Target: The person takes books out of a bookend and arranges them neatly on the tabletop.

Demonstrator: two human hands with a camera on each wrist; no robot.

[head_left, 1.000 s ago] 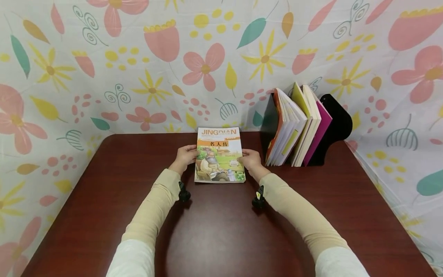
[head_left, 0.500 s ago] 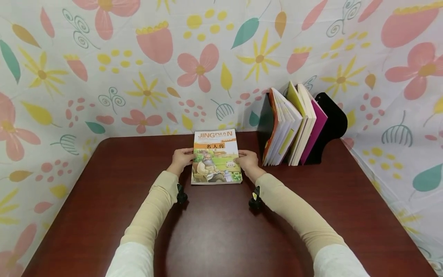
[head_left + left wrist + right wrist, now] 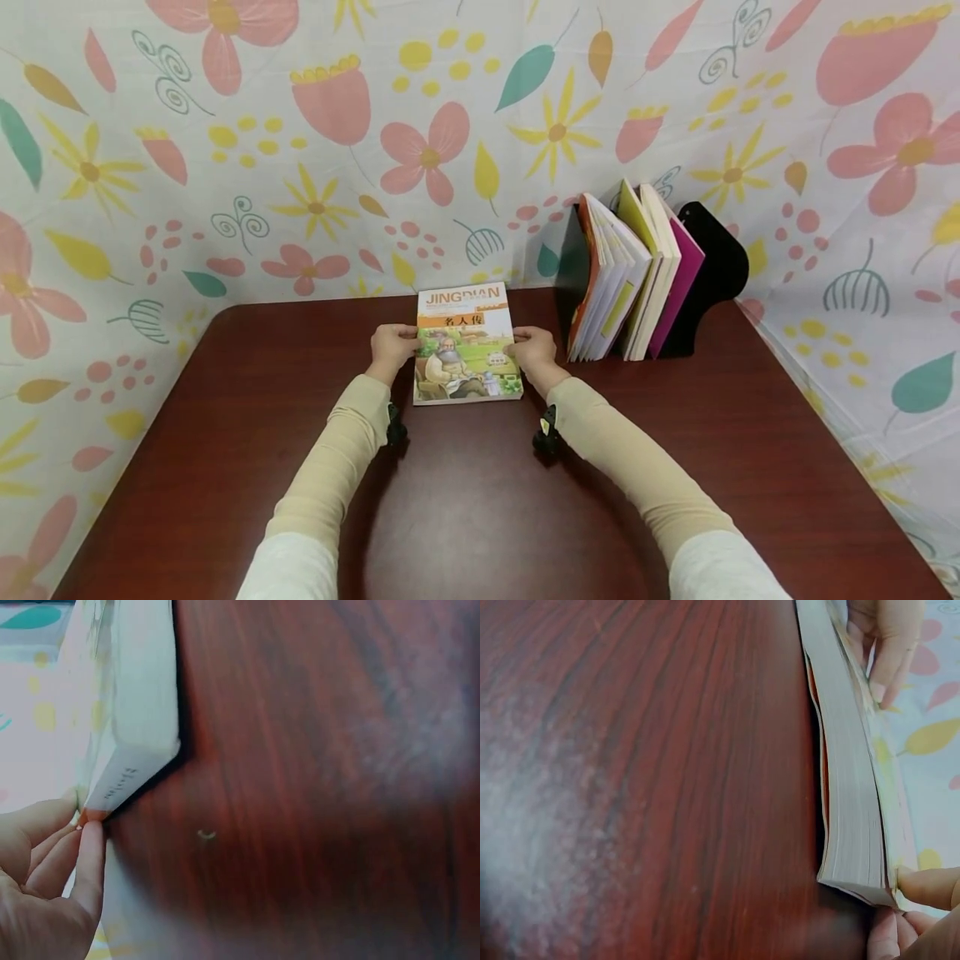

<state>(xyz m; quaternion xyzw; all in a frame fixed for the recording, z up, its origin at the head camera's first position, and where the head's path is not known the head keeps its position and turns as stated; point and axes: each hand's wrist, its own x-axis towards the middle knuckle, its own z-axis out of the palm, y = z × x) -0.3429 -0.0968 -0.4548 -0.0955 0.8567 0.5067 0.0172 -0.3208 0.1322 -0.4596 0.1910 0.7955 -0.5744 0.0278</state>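
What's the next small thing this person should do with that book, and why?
Probably lift the book slightly, both sides together. The left hand and right hand grip it at opposite edges, so it should rise evenly. Its cover faces up, while the other books stand in the black holder.
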